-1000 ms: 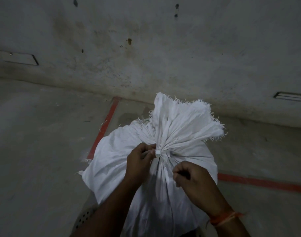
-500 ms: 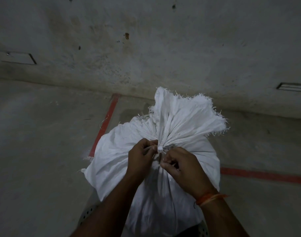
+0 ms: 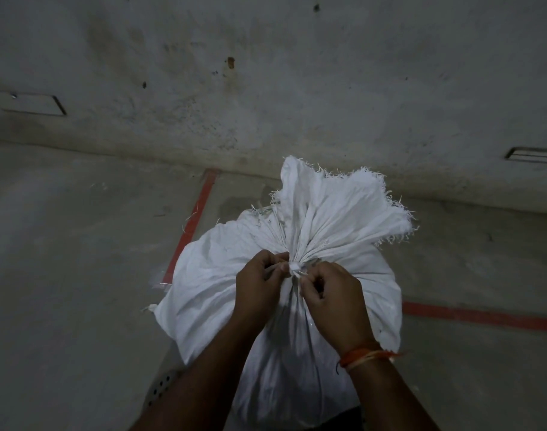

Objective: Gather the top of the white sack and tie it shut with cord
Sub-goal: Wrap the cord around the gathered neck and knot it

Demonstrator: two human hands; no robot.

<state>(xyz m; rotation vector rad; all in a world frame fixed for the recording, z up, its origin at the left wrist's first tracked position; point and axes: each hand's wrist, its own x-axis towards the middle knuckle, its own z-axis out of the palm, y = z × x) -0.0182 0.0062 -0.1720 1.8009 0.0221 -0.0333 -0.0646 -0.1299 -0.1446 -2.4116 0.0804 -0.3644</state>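
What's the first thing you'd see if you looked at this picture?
A big white sack fills the middle, its neck bunched tight and its frayed top fanning out behind. Right at the neck, the left hand and the right hand pinch a white cord, one on each side. Red lines cross the grey floor behind.

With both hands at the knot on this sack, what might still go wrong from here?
1. The knot looks small; if either the left hand or the right hand eases off its cord end too soon, it may slacken.
2. The white sack bulges full below the tie, so the gathered neck could slip through a loose wrap.
3. The frayed rim may shed strands into the knot.
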